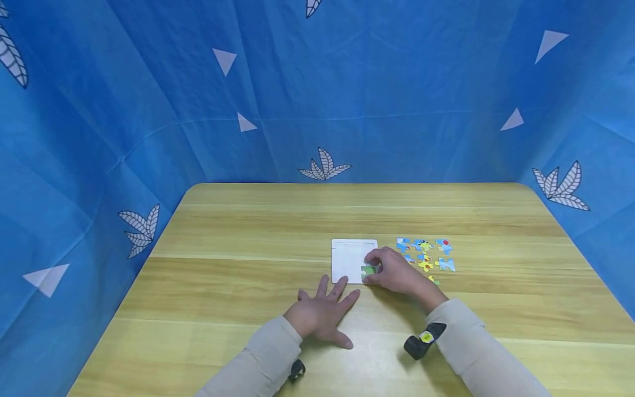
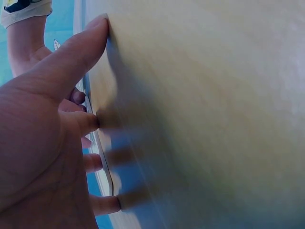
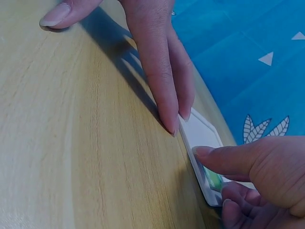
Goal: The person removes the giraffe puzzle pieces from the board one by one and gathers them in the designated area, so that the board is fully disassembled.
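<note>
A white puzzle tray (image 1: 347, 259) lies flat on the table, with a green jigsaw piece (image 1: 367, 271) at its near right corner. My right hand (image 1: 394, 271) is over that corner, thumb and curled fingers about the green piece; in the right wrist view the thumb (image 3: 228, 160) lies over the tray's rim beside the piece. My left hand (image 1: 322, 314) is spread on the tabletop, its fingertips down and a finger touching the tray's near edge. The left wrist view shows the straight fingers from the palm side (image 2: 38, 157).
Several loose jigsaw pieces (image 1: 425, 262), blue and yellow, lie to the right of the tray, some partly behind my right hand. The wooden table (image 1: 238, 231) ends at a blue curtain (image 1: 317, 82) with leaf and triangle prints.
</note>
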Available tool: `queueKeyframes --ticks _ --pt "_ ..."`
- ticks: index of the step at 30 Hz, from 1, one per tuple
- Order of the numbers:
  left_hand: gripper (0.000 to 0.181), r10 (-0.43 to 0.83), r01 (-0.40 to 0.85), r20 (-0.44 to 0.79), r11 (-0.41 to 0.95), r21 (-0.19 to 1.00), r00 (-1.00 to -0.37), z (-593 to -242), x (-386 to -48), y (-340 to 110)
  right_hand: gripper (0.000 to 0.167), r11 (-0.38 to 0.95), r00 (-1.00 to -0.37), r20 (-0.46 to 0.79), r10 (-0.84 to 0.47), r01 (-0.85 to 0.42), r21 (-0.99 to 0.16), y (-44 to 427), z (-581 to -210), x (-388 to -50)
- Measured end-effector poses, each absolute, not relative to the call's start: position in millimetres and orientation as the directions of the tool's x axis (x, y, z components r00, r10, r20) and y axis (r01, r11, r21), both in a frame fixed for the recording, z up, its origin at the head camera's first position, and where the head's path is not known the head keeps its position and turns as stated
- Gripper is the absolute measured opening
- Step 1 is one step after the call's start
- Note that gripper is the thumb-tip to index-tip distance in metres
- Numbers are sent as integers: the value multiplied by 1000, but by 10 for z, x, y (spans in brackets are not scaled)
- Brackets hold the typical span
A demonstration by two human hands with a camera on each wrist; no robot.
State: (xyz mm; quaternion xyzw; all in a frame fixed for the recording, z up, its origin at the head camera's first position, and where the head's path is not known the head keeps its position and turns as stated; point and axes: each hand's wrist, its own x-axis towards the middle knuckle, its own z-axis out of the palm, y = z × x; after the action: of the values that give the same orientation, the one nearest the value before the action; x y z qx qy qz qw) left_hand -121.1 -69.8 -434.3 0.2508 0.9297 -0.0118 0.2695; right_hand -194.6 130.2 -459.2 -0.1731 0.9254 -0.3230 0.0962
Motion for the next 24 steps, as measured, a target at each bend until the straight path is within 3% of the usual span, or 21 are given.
queueKeyframes --ticks 24 --pt "102 460 475 -508 873 109 -728 -4365 -1215 -704 30 705 -914 -38 -404 -284 -650 1280 -4600 -1939"
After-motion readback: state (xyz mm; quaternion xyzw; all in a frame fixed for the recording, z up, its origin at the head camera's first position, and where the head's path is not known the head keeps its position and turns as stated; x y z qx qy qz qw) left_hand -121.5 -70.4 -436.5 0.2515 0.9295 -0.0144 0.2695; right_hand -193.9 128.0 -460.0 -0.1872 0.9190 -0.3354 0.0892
